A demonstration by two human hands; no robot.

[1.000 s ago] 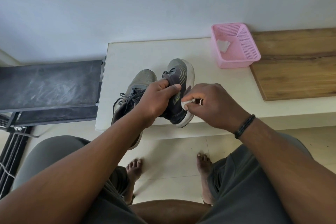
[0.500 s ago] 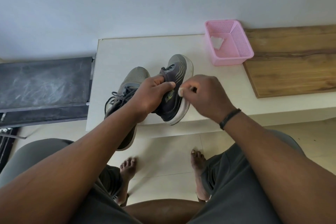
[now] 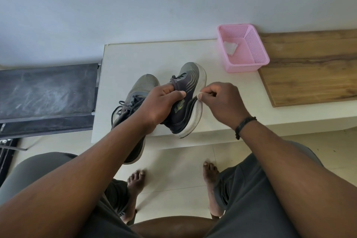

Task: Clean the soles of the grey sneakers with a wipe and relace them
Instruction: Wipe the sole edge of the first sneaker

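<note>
My left hand [image 3: 161,104] grips a dark grey sneaker [image 3: 188,87] by its collar, tilting it on its side so the white sole [image 3: 197,114] faces right. My right hand [image 3: 222,100] is closed around a small white wipe [image 3: 199,95], pressed against the sole's edge at mid-length; most of the wipe is hidden in the fingers. The second grey sneaker [image 3: 143,87] lies on the white table [image 3: 135,58] to the left, laces loose, its heel hidden under my left forearm.
A pink mesh basket [image 3: 257,52] with a crumpled white wipe [image 3: 229,47] inside stands at the table's back right. A wooden board [image 3: 313,67] lies to its right. A dark bench [image 3: 46,92] adjoins the table's left side. My bare feet rest on the floor below.
My right hand has slid the wipe up along the sole's edge, from near the heel toward mid-length. The left hand keeps its grip on the sneaker.
</note>
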